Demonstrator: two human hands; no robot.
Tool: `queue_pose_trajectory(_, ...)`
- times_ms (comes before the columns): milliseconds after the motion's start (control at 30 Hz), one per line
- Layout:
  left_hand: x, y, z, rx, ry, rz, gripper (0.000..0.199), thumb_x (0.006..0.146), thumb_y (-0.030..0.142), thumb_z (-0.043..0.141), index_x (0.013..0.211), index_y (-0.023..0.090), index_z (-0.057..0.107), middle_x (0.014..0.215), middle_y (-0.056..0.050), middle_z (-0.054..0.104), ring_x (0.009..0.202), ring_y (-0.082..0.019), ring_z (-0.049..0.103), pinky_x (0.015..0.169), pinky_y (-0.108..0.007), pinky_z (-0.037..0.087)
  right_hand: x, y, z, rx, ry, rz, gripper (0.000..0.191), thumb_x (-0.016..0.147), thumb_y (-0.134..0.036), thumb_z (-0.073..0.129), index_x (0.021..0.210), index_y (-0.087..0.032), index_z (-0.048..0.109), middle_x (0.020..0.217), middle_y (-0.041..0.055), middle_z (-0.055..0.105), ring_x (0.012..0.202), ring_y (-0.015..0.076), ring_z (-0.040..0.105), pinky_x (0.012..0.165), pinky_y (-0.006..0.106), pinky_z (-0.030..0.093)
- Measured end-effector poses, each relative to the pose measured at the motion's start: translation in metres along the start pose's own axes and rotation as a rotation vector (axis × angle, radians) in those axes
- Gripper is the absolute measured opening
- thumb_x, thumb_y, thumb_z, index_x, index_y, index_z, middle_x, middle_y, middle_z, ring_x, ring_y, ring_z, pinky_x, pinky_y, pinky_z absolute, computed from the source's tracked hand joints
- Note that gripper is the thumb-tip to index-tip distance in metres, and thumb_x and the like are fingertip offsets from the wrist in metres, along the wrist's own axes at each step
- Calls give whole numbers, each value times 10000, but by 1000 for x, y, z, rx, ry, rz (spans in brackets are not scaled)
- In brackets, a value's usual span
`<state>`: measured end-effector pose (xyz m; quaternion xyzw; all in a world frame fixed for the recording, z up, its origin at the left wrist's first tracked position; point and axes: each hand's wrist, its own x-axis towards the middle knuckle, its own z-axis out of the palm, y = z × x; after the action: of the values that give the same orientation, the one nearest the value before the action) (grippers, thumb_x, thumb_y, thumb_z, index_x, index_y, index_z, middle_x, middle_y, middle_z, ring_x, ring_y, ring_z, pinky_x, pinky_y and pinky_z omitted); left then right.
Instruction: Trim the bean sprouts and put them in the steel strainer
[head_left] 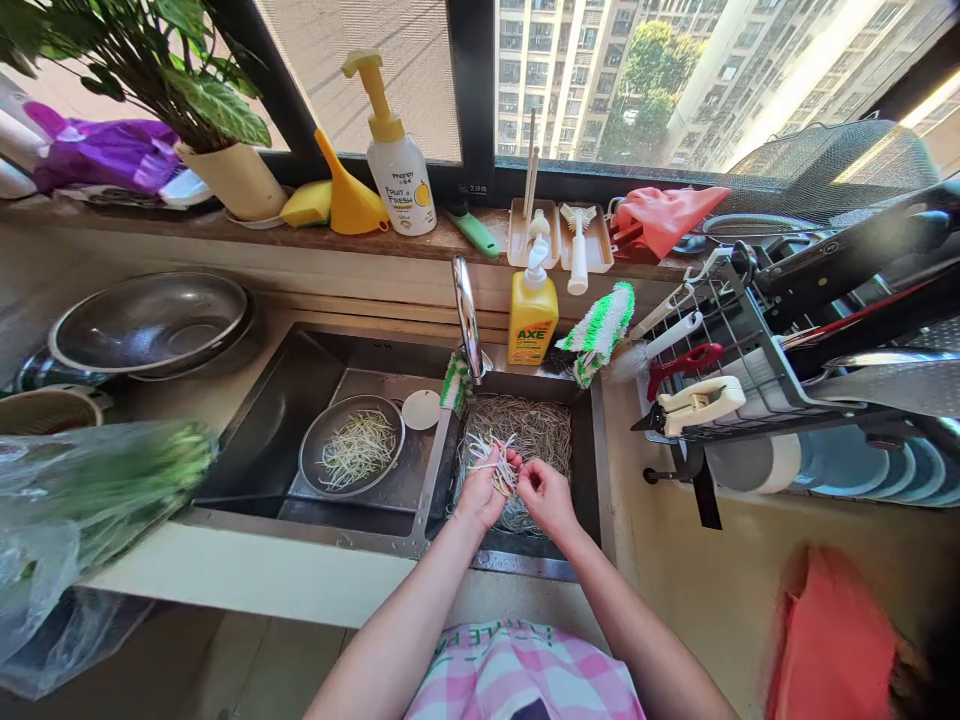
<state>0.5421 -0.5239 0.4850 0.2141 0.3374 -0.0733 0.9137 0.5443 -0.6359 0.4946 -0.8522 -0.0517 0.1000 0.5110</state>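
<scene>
Over the right basin of the sink, my left hand [484, 492] is closed around a small bunch of bean sprouts [492, 452], whose white stems stick out past the fingers. Just beside it, my right hand [546, 495] has its thumb and fingers pinched together near the bunch; what lies in that pinch is too small to make out. Below both hands, a mass of thin sprouts [532, 415] fills the right basin. In the left basin stands a round metal pan [306, 462] with a heap of pale sprouts [360, 450] in it.
Behind the basins rise the faucet [466, 315] and a yellow AXE bottle [532, 318]. A loaded dish rack [780, 370] stands to the right. At left are a large wok [150, 320] and a plastic bag of greens [112, 490]. A small white disc [421, 410] lies near the pan.
</scene>
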Motion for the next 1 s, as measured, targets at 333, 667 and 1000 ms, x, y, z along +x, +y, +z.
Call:
queue_pose_trajectory(333, -2, 3, 9, 20, -18, 68, 99, 759, 184, 531, 851, 148, 536, 732, -29, 609, 698, -123, 600, 685, -264, 477, -4, -6, -5, 25, -86, -196, 103, 738, -209, 506, 796, -196, 590, 751, 35, 567, 684, 147, 515, 638, 250, 407)
queue_pose_trajectory(667, -6, 7, 10, -53, 33, -10, 180, 726, 86, 414, 826, 136, 555, 750, -61, 630, 713, -151, 613, 723, -293, 473, -3, 1, 3, -20, -17, -127, 115, 713, -168, 470, 739, -177, 582, 709, 28, 578, 610, 132, 504, 565, 227, 377)
queue_pose_trajectory(1000, -8, 8, 10, -67, 18, -8, 200, 707, 88, 434, 840, 133, 576, 688, -51, 612, 641, -148, 599, 676, -297, 475, -4, 1, 3, -15, -12, -62, 69, 688, -161, 445, 657, -171, 507, 623, -10, 509, 544, 102, 422, 512, 201, 317)
